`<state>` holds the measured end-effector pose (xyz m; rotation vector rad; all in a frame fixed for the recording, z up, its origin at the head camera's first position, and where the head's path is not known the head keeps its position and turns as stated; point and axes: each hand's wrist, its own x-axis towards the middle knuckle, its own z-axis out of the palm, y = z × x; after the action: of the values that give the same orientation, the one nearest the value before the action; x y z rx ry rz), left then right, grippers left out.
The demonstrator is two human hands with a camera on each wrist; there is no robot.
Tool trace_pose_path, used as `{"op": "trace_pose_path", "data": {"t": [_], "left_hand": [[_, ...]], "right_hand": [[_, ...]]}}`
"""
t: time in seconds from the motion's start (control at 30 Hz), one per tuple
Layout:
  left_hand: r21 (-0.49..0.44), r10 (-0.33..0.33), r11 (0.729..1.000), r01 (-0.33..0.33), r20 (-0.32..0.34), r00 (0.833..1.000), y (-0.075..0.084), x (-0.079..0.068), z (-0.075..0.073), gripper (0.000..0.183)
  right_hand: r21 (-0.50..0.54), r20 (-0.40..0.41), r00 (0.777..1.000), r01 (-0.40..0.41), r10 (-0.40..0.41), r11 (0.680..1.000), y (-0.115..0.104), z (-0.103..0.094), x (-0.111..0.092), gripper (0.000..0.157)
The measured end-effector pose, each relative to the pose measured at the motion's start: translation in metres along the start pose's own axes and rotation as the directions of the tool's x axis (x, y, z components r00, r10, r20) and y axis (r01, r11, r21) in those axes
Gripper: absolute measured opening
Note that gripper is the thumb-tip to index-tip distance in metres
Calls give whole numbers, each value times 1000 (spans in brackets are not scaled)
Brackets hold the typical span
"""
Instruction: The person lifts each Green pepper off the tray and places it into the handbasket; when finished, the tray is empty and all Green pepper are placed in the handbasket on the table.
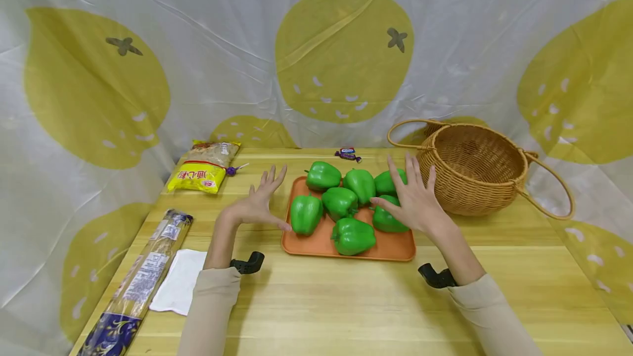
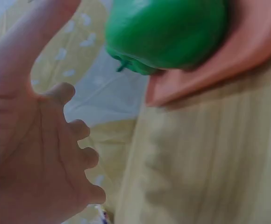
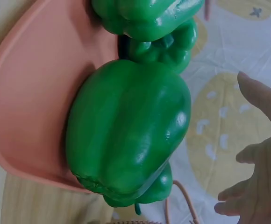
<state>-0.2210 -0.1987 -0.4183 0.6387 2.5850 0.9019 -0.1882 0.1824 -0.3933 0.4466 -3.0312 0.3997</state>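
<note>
Several green bell peppers [image 1: 353,236] lie on an orange tray [image 1: 306,245] in the middle of the table. My left hand [image 1: 257,205] is held at the tray's left edge, fingers spread and holding nothing, its thumb close to the leftmost pepper [image 1: 305,215]. Over the tray's right side, my right hand [image 1: 416,202] spreads its fingers and covers part of the peppers there. In the left wrist view the palm [image 2: 37,154] faces a pepper [image 2: 168,32] at the tray's corner. A large pepper [image 3: 128,126] fills the middle of the right wrist view, apart from the fingers.
A wicker basket [image 1: 460,191] with two handles stands at the right. Small wrapped candies [image 1: 348,155] lie behind the tray. At left are a yellow food bag [image 1: 201,172], a purple lollipop [image 1: 231,171], a long noodle packet [image 1: 143,279] and a white cloth [image 1: 180,282].
</note>
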Motion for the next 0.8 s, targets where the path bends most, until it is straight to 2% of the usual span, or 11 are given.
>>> {"op": "trace_pose_path", "data": {"t": [0.17, 0.4, 0.63, 0.8], "left_hand": [[4, -30, 1000, 30, 60, 998, -16, 4, 10, 144], [54, -88, 995, 81, 153, 984, -22, 6, 18, 144], [87, -127, 990, 112, 191, 973, -24, 6, 23, 147], [119, -139, 986, 116, 204, 969, -24, 7, 24, 146]], "right_hand": [[39, 23, 1000, 9, -9, 999, 1, 0, -3, 97], [167, 37, 997, 56, -63, 984, 4, -1, -8, 95], [360, 19, 993, 102, -116, 927, 9, -1, -15, 84], [408, -5, 990, 131, -142, 904, 16, 0, -19, 75]]}}
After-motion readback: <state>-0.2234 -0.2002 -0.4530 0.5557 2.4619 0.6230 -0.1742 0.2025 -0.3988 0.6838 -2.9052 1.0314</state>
